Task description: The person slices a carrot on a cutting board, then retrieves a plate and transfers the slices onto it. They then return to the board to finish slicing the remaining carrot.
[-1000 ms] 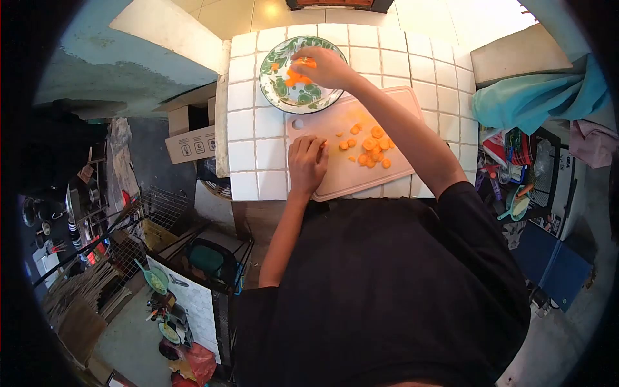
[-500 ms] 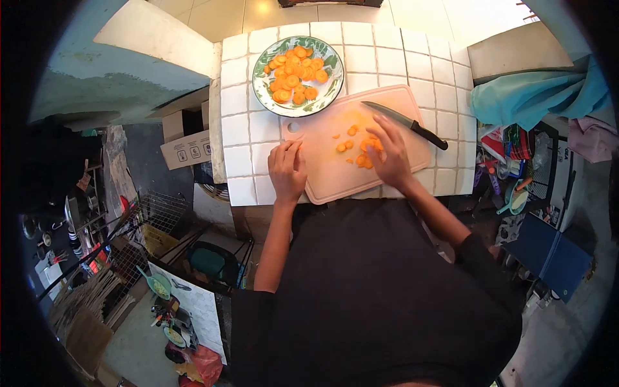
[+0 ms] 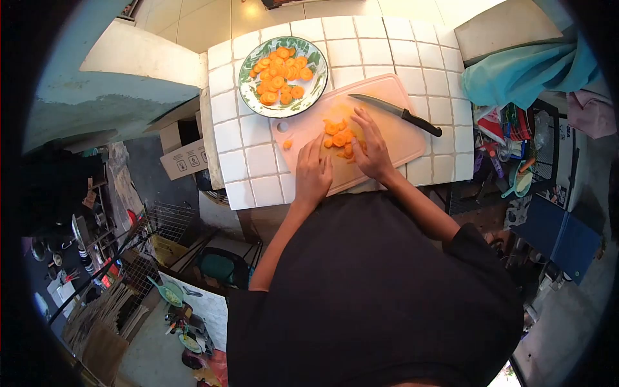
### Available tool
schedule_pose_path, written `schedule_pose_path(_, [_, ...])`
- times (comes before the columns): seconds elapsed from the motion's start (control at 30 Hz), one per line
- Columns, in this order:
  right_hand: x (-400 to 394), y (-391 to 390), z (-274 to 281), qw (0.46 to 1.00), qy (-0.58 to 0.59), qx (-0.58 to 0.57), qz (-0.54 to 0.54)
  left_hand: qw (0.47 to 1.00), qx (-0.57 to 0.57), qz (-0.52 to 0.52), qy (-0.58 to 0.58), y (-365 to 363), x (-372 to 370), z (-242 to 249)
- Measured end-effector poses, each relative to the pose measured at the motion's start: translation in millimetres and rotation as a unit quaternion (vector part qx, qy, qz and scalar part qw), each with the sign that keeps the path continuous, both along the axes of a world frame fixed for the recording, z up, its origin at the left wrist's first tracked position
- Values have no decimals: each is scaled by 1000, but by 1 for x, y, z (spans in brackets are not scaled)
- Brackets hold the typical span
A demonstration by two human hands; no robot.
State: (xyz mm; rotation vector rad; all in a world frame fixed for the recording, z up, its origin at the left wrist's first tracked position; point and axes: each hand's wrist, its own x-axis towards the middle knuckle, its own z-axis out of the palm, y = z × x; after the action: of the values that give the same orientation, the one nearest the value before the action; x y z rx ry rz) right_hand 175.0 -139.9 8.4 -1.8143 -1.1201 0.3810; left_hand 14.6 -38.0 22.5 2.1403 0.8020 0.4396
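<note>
Sliced carrots (image 3: 338, 133) lie in a small heap on a pink cutting board (image 3: 403, 138). On the heap's left side, my left hand (image 3: 314, 174) rests on the board with its fingers stretched forward. My right hand (image 3: 372, 151) is at the right of the same slices, fingers apart and touching the nearest ones. Neither hand grips anything. One lone carrot slice (image 3: 287, 144) sits by the board's left edge. A knife (image 3: 400, 115) with a black handle lies across the upper right of the board. Behind the board, a green-and-white plate (image 3: 248, 87) holds many carrot slices.
The white tiled counter (image 3: 361, 51) carries the board and plate. Left of it stands an open cardboard box (image 3: 184, 158) near a wall. A turquoise cloth (image 3: 516, 77) hangs at the right, above a rack with assorted items.
My left hand has moved right from the board's left edge to the carrot slices. The slices are gathered closer together between both hands. The whole view has shifted slightly.
</note>
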Motion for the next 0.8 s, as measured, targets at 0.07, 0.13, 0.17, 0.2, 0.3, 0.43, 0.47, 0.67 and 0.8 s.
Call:
schedule_pose_path(0.07, [-5, 8, -6, 999, 13, 12, 35, 998, -60, 8, -26, -2, 4, -1])
schedule_pose_path(0.13, [-3, 13, -6, 997, 23, 27, 73, 994, -81, -9, -73, -1, 8, -2])
schedule_pose_path(0.17, [-1, 15, -4, 997, 11, 17, 77, 994, -80, -8, -73, 2, 8, 0])
schedule_pose_path(0.2, [-1, 16, -1, 997, 1, 6, 81, 997, -9, 27, -75, 6, 3, 2])
schedule_pose_path(0.3, [10, 5, 6, 999, -23, -25, 25, 989, 58, 100, -87, 20, -13, 4])
schedule_pose_path(0.43, [2, -13, 9, 989, -95, -104, 51, 976, 77, 206, -3, 36, -30, -7])
schedule_pose_path(0.47, [-4, -11, 6, 989, -95, -105, 51, 979, 43, 199, 24, 37, -31, -12])
schedule_pose_path(0.67, [-31, 35, -10, 979, -117, -65, 154, 974, 144, 171, 20, 31, -24, -22])
schedule_pose_path(0.8, [-19, 41, -13, 984, -73, -33, 160, 968, 171, 181, 17, 27, -27, -27])
